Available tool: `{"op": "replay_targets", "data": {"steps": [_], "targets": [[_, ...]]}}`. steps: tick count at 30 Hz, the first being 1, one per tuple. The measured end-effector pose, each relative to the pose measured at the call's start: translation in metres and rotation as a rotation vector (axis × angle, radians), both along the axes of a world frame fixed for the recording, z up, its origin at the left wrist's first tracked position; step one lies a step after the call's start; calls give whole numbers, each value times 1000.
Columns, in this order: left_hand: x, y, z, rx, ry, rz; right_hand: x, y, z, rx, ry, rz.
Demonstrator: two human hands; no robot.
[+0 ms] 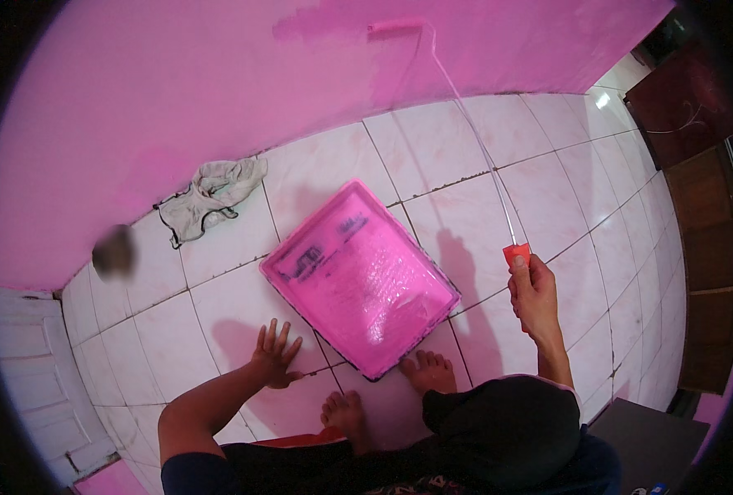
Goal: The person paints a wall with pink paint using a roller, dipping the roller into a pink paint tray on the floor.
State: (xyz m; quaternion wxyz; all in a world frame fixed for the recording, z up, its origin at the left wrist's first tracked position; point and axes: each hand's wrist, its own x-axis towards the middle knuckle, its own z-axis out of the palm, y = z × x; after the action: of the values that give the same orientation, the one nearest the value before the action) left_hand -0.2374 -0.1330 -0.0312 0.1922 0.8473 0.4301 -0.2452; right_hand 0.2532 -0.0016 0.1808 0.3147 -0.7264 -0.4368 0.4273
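My right hand [532,293] grips the orange handle [517,251] of a paint roller with a long thin metal frame. Its pink roller head [393,30] rests against the pink wall [168,74], within a darker patch of paint. My left hand [276,359] has its fingers spread over the white tiled floor, left of the tray's lower corner and holding nothing. Between my hands lies a pink paint tray [358,272], coated with wet pink paint and marked with dark smudges.
A crumpled pale cloth [218,186] and a blurred dark object [115,252] lie along the wall's base at left. A white door [32,363] stands at far left. Dark wooden furniture [697,247] lines the right side. My bare feet [424,371] are just below the tray.
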Motion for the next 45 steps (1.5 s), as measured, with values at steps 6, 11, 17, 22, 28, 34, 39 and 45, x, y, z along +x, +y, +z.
{"op": "replay_targets", "data": {"steps": [6,11,17,22,28,34,39,45], "targets": [[-1,-2,1,50,-19,-12,-6,13,-6,186,-14,7],[-4,-6,-10,128,-32,-39,-15,20,-53,264,-269,104],[0,-1,-6,118,-28,-31,-16,12,-140,190,-321,119],[-4,-5,-4,123,-70,-39,-9,7,-155,185,-324,135],[3,2,-6,51,6,-38,-4,38,-154,277,-258,109],[5,4,2,-28,85,-23,-42,115,-65,541,-62,139],[6,3,8,-8,154,-49,-54,128,-33,568,61,115],[6,6,8,-13,123,-65,-39,85,-120,479,-88,96]]}}
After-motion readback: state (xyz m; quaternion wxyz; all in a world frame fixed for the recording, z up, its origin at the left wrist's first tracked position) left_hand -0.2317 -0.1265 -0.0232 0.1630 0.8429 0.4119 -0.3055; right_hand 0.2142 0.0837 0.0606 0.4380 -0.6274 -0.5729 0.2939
